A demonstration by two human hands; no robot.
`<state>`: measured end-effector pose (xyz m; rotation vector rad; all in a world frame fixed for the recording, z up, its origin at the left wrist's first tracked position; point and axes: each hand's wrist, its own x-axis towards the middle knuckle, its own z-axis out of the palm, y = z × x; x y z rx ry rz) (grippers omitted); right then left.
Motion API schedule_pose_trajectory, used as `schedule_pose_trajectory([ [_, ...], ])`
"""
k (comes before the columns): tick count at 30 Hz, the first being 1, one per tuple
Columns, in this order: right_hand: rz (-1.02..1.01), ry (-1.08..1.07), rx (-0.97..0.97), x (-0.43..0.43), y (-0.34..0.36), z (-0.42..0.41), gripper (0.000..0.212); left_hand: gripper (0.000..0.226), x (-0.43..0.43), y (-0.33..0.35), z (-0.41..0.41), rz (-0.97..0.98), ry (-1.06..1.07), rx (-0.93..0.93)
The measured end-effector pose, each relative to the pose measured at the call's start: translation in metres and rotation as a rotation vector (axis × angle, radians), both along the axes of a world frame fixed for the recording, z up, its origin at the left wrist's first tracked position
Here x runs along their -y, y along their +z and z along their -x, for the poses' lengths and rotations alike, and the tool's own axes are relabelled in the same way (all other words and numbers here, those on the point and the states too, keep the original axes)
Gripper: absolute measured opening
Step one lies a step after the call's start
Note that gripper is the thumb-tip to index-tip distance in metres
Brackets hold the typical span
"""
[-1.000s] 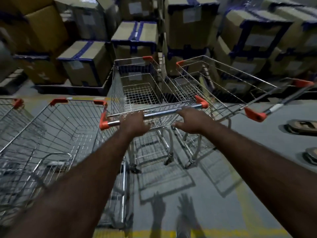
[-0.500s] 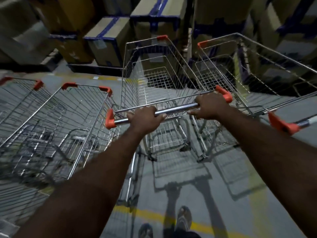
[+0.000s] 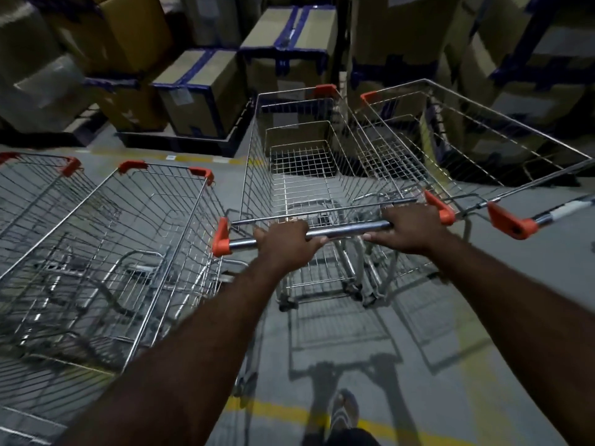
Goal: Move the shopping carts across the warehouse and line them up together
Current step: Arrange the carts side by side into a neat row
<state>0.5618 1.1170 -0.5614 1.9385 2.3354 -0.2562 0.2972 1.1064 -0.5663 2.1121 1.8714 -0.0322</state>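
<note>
Shopping cart (image 3: 306, 175), wire-basket type, at centre of the head view, upright on the grey floor (image 3: 502, 304), nose toward stacked cardboard boxes (image 3: 199, 88). Held at the chrome handle bar (image 3: 347, 229), between two orange end caps. Left hand (image 3: 283, 244): fingers curled over the bar from above, gripping it a short way in from the left end cap (image 3: 221, 236). Right hand (image 3: 410, 228): fingers wrapped round the same bar, just beside the right end cap (image 3: 439, 209). Both forearms extended forward from the lower edge of the view. Second cart (image 3: 483, 146) immediately to the right, angled outward, basket side close against the held cart near the front; actual contact not confirmable. Its orange-capped handle (image 3: 512, 222) just beside the right end cap of the held cart. Third cart (image 3: 135, 239) to the left, roughly parallel, front rim short of the held cart's front rim, right side near the left end cap. Fourth cart (image 3: 35, 185) at the far left edge, partly out of frame, close beside the third. Boxes sealed with blue tape, several on a dark pallet (image 3: 180, 143) ahead of the left-hand carts. Yellow floor line (image 3: 270, 410) across the bottom of the view, with one sandalled foot (image 3: 346, 410) at the line behind the held cart. Shadows of cart frames and legs on the floor beneath.
</note>
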Motion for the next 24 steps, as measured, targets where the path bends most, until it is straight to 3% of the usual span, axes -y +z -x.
schedule_pose_trajectory([
  [5,-0.067,-0.045,0.024,0.05,-0.001,-0.001,0.063,0.058,0.025,0.003,0.002,0.026,-0.081,-0.002],
  [9,-0.179,-0.078,0.08,0.089,-0.012,0.001,0.072,0.054,0.051,0.007,0.007,0.012,-0.143,-0.019],
  [24,-0.229,-0.273,0.163,0.247,-0.016,0.038,0.068,0.051,0.168,0.01,0.039,-0.023,-0.312,0.029],
])
